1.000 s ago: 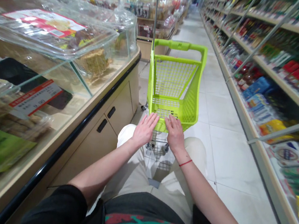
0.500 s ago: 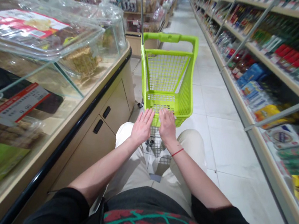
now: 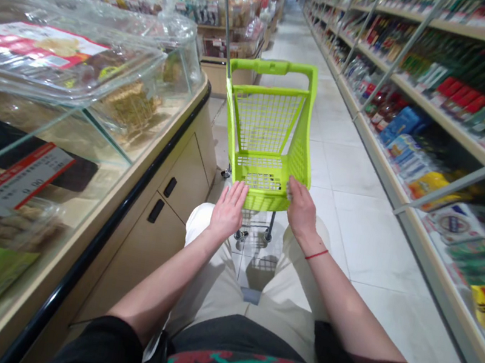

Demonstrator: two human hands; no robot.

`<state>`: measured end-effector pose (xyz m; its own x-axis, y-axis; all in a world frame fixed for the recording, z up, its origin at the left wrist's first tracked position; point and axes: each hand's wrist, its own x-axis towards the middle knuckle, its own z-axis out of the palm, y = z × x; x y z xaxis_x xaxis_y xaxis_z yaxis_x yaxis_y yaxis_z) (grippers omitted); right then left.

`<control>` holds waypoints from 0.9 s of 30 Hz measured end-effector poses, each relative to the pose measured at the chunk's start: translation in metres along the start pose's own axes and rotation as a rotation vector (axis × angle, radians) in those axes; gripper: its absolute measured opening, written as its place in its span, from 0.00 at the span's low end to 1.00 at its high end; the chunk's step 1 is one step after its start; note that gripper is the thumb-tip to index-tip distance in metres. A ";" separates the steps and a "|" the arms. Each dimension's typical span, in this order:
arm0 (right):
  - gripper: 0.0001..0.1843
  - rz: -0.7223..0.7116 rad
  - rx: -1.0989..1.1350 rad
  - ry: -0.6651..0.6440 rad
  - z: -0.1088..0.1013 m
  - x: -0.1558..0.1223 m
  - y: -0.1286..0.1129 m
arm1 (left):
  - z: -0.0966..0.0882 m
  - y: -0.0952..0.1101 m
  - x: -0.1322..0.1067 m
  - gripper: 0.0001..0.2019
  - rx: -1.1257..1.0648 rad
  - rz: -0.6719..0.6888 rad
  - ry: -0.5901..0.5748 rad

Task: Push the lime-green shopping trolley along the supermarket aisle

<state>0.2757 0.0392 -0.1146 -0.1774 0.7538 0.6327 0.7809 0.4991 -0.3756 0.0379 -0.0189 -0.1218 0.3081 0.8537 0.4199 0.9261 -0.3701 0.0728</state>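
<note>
Glass-topped display counter (image 3: 170, 133), left, close alongside. Left hand (image 3: 228, 211): flat, fingers spread, resting on the cart's near rim, gripping nothing. Lime plastic shopping cart (image 3: 275, 119), 1 unit, mid-aisle, basket bare; likely light, stiff, free-rolling (best held at rim corners or far handle). Right hand (image 3: 301, 208): curled over near right corner. Stocked shelves (image 3: 442, 109), right, narrowing passage.
</note>
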 end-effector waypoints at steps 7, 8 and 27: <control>0.24 -0.035 -0.013 0.031 0.012 -0.010 -0.018 | 0.000 0.002 -0.001 0.44 -0.004 -0.015 0.018; 0.25 -0.063 -0.015 0.009 0.013 -0.013 -0.020 | 0.000 0.002 -0.001 0.44 -0.009 -0.014 0.020; 0.22 -0.207 0.013 -0.031 0.048 0.004 -0.075 | 0.000 0.000 -0.003 0.40 0.038 0.036 0.019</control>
<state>0.1880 0.0252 -0.1166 -0.3517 0.6477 0.6758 0.7185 0.6496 -0.2486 0.0372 -0.0212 -0.1230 0.3376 0.8328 0.4387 0.9222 -0.3861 0.0233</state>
